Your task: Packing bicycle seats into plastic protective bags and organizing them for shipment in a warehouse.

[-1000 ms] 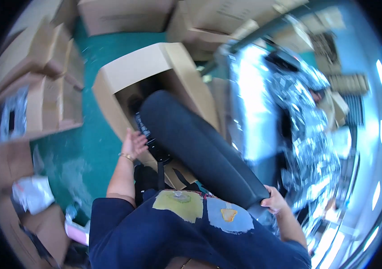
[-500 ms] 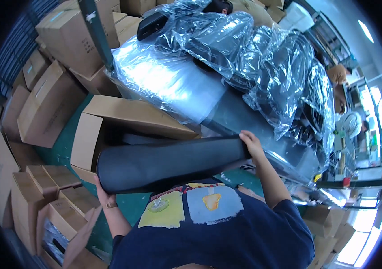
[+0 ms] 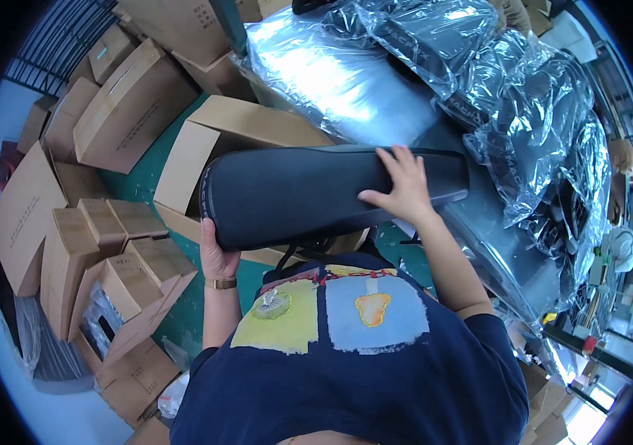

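Both hands are carrying the black seat pad [image 3: 331, 193] toward the table [image 3: 472, 222]: left hand [image 3: 216, 256] gripping its left end from below, right hand [image 3: 404, 191] pressing spread fingers on top, needing a level set-down.

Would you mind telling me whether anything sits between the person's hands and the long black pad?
Nothing visible does: the left hand grips the black pad at its left end, and the right hand lies flat on its top.
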`<state>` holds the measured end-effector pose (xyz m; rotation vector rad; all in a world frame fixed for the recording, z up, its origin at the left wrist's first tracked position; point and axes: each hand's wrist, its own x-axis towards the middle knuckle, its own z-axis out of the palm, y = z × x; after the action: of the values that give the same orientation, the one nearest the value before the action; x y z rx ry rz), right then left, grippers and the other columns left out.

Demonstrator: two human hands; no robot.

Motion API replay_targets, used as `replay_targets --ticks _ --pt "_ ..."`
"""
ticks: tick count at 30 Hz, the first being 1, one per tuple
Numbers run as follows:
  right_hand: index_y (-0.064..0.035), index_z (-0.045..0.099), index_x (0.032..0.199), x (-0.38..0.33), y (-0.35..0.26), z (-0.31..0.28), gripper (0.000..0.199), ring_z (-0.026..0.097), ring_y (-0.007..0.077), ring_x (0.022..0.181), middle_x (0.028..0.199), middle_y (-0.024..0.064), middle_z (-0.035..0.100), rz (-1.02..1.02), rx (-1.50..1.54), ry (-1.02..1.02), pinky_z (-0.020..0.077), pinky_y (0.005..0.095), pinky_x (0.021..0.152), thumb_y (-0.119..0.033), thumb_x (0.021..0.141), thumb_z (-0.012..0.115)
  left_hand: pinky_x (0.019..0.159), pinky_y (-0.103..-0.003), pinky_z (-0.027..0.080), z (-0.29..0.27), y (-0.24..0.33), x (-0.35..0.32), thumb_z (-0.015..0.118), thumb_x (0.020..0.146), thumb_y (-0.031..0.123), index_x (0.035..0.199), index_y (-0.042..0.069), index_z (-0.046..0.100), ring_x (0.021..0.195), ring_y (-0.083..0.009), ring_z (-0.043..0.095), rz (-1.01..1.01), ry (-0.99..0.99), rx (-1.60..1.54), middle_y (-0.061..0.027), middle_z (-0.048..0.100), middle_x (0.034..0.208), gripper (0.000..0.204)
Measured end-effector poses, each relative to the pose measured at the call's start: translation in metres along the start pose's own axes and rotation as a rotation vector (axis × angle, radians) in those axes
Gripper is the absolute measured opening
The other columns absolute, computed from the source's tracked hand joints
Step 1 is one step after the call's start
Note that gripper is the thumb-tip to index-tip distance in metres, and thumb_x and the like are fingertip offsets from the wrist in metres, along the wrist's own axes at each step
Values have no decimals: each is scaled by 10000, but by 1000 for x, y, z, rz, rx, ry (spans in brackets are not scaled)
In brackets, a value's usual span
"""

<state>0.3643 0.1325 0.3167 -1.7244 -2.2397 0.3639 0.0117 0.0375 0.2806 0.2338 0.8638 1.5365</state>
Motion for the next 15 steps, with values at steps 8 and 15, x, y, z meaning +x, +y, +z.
replay_targets --ticks 8,15 --pt "-122 456 1293 33 -67 16 884 403 293 1221 1253 131 475 -232 179 -96 211 480 1079 -508 565 776 972 -406 422 13 4 -13 623 856 322 1288 47 421 1133 -243 518 42 -11 35 -111 517 1259 550" --pt "-116 595 1120 47 -59 31 501 492 277 1068 1087 79 571 -220 266 31 332 386 976 -390 718 714 951 -377 435 29 8 -14 618 862 284 1277 53 420 1108 -231 527 81 26 88 -100 522 1237 514"
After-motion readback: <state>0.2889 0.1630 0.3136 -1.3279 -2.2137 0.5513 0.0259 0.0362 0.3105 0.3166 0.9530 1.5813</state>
